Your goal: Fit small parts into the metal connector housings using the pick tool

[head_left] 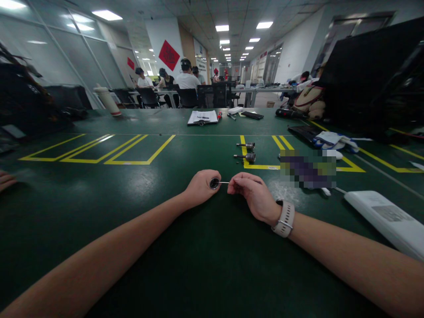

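My left hand (201,187) is closed around a small round metal part (214,183), its dark round end facing me. A thin metal rod (224,182) runs from that part to my right hand (251,194), which pinches the rod's other end. Both hands rest low over the green table (139,194), almost touching each other. A pale watch (285,218) sits on my right wrist. Two similar metal parts with pins (247,151) lie on the table beyond my hands, by a yellow line.
A white flat device (387,221) lies at the right. A clipboard (202,117), a red pen and a dark phone (252,115) lie further back. Another person's fingers (5,180) rest at the left edge. Several people sit at far desks. Dark equipment stands at the right.
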The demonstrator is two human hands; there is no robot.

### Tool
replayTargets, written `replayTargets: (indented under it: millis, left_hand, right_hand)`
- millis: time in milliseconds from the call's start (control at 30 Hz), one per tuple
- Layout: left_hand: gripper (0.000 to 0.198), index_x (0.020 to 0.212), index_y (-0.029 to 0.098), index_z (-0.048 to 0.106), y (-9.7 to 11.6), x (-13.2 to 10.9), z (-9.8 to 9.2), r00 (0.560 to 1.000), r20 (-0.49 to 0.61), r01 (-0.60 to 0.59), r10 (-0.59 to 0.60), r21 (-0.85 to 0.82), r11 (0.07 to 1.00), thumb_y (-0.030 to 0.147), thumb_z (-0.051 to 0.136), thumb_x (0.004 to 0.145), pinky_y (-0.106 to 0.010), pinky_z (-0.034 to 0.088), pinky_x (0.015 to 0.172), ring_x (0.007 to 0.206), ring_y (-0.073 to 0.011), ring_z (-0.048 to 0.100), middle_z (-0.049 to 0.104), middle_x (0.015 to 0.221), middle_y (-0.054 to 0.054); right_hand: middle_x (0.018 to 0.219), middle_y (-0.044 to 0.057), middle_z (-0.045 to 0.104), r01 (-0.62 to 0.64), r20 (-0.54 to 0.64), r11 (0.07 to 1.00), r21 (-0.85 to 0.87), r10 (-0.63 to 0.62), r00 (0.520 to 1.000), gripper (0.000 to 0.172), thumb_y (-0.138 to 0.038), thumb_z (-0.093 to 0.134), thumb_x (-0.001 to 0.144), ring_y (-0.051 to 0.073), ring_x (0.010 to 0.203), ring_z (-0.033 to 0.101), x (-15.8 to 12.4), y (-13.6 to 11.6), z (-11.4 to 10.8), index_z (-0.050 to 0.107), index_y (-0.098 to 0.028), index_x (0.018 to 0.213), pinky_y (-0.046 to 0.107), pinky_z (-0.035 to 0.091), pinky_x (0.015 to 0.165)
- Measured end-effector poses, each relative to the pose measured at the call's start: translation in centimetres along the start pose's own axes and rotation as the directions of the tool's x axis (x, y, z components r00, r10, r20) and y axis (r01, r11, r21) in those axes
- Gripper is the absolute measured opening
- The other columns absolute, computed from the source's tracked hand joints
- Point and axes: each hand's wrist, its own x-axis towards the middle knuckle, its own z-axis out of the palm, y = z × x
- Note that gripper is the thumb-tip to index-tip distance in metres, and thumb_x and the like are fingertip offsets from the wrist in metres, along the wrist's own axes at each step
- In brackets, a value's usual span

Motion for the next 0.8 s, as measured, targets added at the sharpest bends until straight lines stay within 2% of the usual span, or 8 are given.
replayTargets:
  millis: [233,567,800]
  left_hand:
    - [0.006,0.065,0.016,0.053,0.31,-0.02,-0.18,0.999,0.031,-0.031,0.031,0.007,0.999,0.012,0.055,0.070,-0.023,0.038,0.057,0.061,-0.0117,0.051,0.055,0.063,0.002]
    - [0.005,0.067,0.016,0.054,-0.15,0.02,0.02,0.999,0.034,-0.025,0.024,0.013,1.000,0.014,0.057,0.071,-0.024,0.038,0.059,0.062,-0.0123,0.051,0.055,0.065,0.002]
    - [0.003,0.069,0.017,0.056,-0.28,-0.02,0.17,1.000,0.024,-0.015,0.015,0.022,1.000,0.014,0.057,0.071,-0.025,0.041,0.063,0.062,-0.0123,0.052,0.056,0.066,0.002]
  right_hand:
    - [0.063,0.002,0.064,-0.022,0.028,1.000,-0.019,0.023,0.999,0.016,-0.020,0.052,0.074,0.014,0.062,0.056,0.19,0.15,-0.20,0.065,-0.016,0.065,0.030,0.040,0.065]
    - [0.051,0.000,0.056,-0.009,-0.029,1.000,0.001,0.009,1.000,0.019,-0.018,0.049,0.068,0.014,0.052,0.051,0.27,-0.04,-0.35,0.062,-0.017,0.054,0.029,0.038,0.056]
    - [0.047,-0.001,0.052,0.047,-0.110,0.998,-0.034,-0.050,0.993,0.019,-0.018,0.049,0.065,0.013,0.047,0.046,0.39,-0.08,-0.30,0.058,-0.018,0.048,0.028,0.035,0.052]
